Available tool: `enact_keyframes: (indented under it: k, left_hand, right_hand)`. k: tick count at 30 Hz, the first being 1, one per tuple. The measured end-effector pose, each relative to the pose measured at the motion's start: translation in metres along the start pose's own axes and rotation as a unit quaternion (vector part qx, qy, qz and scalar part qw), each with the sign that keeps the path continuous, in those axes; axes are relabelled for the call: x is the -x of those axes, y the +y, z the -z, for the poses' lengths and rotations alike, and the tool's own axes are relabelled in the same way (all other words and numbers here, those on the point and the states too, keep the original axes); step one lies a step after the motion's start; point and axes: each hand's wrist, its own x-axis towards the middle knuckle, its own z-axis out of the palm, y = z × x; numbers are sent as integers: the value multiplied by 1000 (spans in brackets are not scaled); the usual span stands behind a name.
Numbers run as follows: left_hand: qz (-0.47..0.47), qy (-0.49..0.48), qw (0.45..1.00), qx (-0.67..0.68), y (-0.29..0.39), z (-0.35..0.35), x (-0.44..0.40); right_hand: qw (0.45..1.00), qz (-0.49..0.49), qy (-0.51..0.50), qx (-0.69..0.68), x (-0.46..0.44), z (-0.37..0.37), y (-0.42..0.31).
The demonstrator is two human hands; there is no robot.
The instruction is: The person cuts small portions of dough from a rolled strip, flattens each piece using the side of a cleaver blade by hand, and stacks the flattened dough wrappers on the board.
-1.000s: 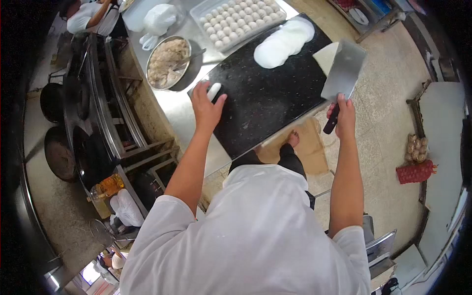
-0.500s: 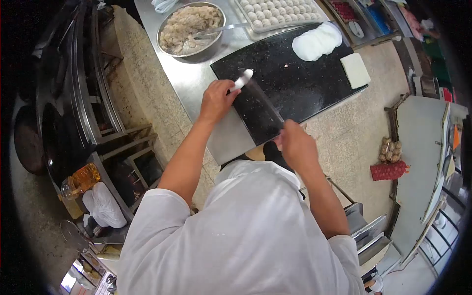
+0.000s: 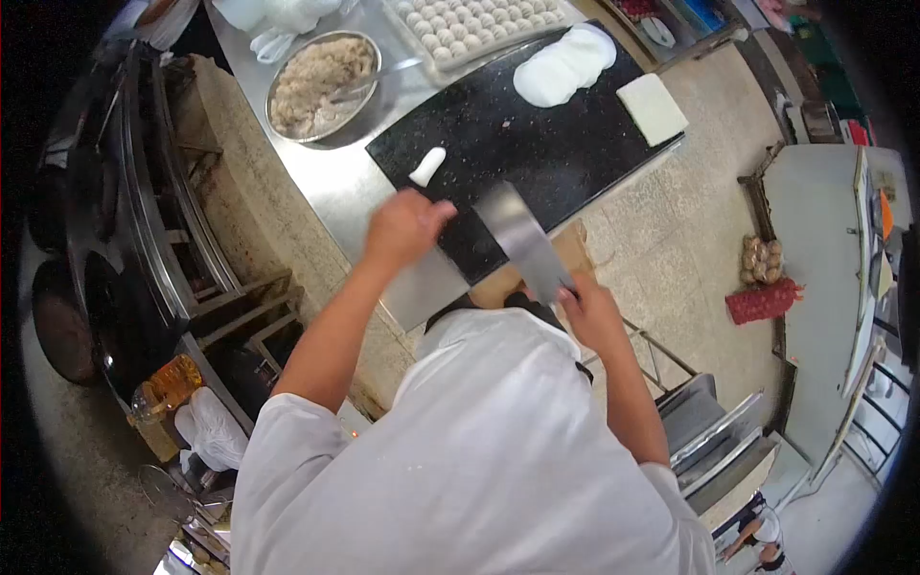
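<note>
My right hand (image 3: 591, 312) grips the handle of a cleaver (image 3: 522, 240), its broad blade tilted over the near edge of the black board (image 3: 460, 225). My left hand (image 3: 404, 230) is at the board's left edge, fingers curled and thumb sticking out to the right. Whatever those fingers may enclose is hidden. Just beyond it a short white roll of dough (image 3: 427, 167) lies on the board, apart from the hand. Toward the far end lie overlapping round white dough wrappers (image 3: 565, 65). A square white pad (image 3: 652, 109) sits at the right edge.
A steel bowl (image 3: 273, 120) of pale minced filling holds a metal spatula (image 3: 388, 71). Behind the board stands a tray (image 3: 443, 63) of several rows of round white dough pieces. White plastic bags (image 3: 287, 19) lie at the back. Stove equipment lines the left.
The dough roll, earlier by my left fingers, now lies free on the board. My left hand has drawn back toward me. The cleaver has turned to show its flat blade. The camera view has shifted.
</note>
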Motion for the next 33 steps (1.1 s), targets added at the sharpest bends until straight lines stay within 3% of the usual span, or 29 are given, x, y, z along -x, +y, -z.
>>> enact_keyframes:
  k: [2,4,6,8,10,11,14,16,18,20,21,22,23,24,25,27,29,31,33]
  left_hand:
    - [-294,10,951,-93,-2,-51,-3]
    - [-306,36,940,-144,25,-75,-8]
    - [-327,68,922,-194,52,-87,-25]
    - [-309,-13,940,-147,74,-84,-44]
    - [-327,-11,932,-156,86,-85,-62]
    - [-341,-12,926,-159,89,-87,-63]
    - [-339,-22,926,-166,91,-89,-71]
    - [-338,-26,928,-157,91,-88,-77]
    - [-309,-46,944,-110,88,-91,-76]
    - [-309,-35,947,-87,99,-75,-70]
    - [-311,-20,948,-64,99,-68,-69]
    - [-393,-6,916,-84,90,-71,-67]
    - [-393,-12,916,-84,82,-73,-62]
    - [-429,-84,893,-105,74,-75,-55]
    - [-465,-155,863,-122,69,-79,-52]
    - [-481,-148,859,-96,68,-90,-74]
    - [-516,-103,835,-160,79,-86,-96]
    - [-518,-86,839,-145,93,-85,-127]
    - [-512,-4,850,-129,105,-87,-150]
  right_hand:
    - [996,-6,55,-71,21,21,27]
    - [984,-75,100,-131,35,53,34]
    - [953,-40,186,-237,27,84,43]
    - [914,20,280,-294,-12,108,54]
    - [872,46,343,-346,-88,116,72]
    - [887,32,347,-303,-125,119,83]
    - [843,-158,220,-464,-185,108,117]
    - [827,-197,201,-487,-181,110,108]
    - [871,-191,178,-416,-146,94,99]
    - [953,-177,89,-230,-102,68,84]
    - [959,-158,14,-233,-79,49,67]
    - [960,-139,-59,-235,-59,30,55]
    - [994,19,-17,-104,-47,-20,75]
    - [984,174,27,31,-43,-65,96]
    - [985,167,26,28,-42,-71,89]
    - [997,66,-3,-34,-52,-78,73]
    - [997,43,54,-28,-61,-60,65]
    - [958,-131,-134,-218,-94,0,46]
    - [966,-136,-118,-186,-109,25,34]
